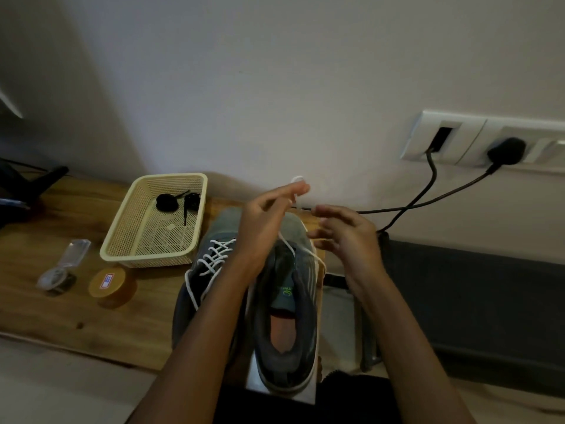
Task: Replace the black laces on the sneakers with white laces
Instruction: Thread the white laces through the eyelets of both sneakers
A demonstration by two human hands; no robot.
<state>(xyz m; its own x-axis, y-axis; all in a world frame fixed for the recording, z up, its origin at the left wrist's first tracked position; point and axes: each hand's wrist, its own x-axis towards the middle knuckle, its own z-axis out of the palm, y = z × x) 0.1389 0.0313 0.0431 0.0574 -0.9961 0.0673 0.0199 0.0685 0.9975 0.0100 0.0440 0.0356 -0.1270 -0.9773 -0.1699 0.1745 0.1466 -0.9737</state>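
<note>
White lace point(287, 247) is pinched high by the left hand point(266, 221), with the half-laced sneaker point(284, 289) just below that pinch. Whether the right hand point(348, 240) beside it grips cannot be told. Pulled unevenly, one end could be dragged from its eyelet.

Both forearms are bare above the left hand point(263, 222) and right hand point(347, 238), with black clothing point(351, 403) at the lap.

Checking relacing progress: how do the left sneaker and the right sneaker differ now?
On the left sneaker the white lace is crisscrossed up the eyelets, ends loose; on the right sneaker its lace runs up into the left hand and right hand. The left sneaker sits untouched, the right sneaker nearer the camera. Both are grey.
</note>
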